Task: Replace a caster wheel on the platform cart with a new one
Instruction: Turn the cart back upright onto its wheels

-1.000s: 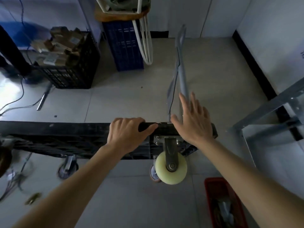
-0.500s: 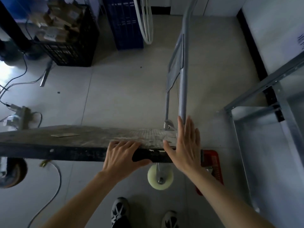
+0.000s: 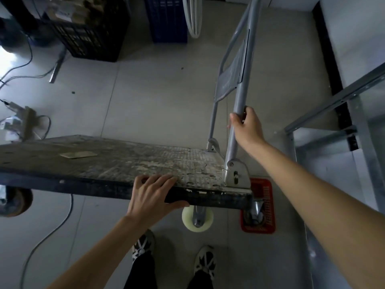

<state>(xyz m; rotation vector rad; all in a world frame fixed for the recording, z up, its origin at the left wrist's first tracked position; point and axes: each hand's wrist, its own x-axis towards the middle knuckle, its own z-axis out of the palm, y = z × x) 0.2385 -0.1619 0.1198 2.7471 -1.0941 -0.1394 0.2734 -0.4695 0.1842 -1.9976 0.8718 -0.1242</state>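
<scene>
Platform cart [image 3: 116, 163] sits deck-up on the floor, long edge running left to right in front of the person. Deck is dark, scuffed, worn pale toward the right end; a small flat card-like piece [image 3: 78, 154] lies on it near the left.

Cream caster wheel [image 3: 197, 219] shows under the near edge, in a metal fork, clean next to the rest. A dark, worn reddish wheel [image 3: 19, 202] is at the far left under the deck. Another caster bracket [image 3: 256, 208] sits under the right corner; its wheel is mostly hidden.

Grey tube handle [image 3: 241, 86] stands up from the hinge bracket [image 3: 236, 176] at the right end, tilted away.

Left hand [image 3: 152, 195] grips the near deck edge: fingers curled over the top, thumb along the side face. Right hand [image 3: 248, 128] is wrapped around the near handle tube, low down.

Around it: red basket [image 3: 268, 205] on the floor just behind the right corner, partly covered by the cart. Metal shelf frame [image 3: 341, 126] close on the right. Black crate [image 3: 87, 34] and blue crate [image 3: 166, 19] at the back. Cables [image 3: 52, 228] and a power strip [image 3: 18, 119] on the left floor. Person's two shoes [image 3: 205, 260] just below the cream wheel.
</scene>
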